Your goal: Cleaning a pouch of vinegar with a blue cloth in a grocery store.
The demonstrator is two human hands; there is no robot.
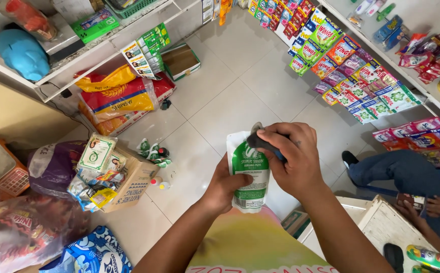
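Note:
I hold a white and green refill pouch (250,174) upright in front of my chest. My left hand (225,187) grips the pouch from behind and below. Above it, my right hand (293,159) is closed around a dark marker-like object (263,143) whose tip rests on the pouch's top edge. Part of the pouch is hidden by my fingers.
A cardboard box (134,184) of packets stands on the tiled floor at left, near rice sacks (116,98) under white shelves (78,55). Hanging sachet strips (351,71) line the right wall. Another person (412,177) sits at right by a white crate (382,222).

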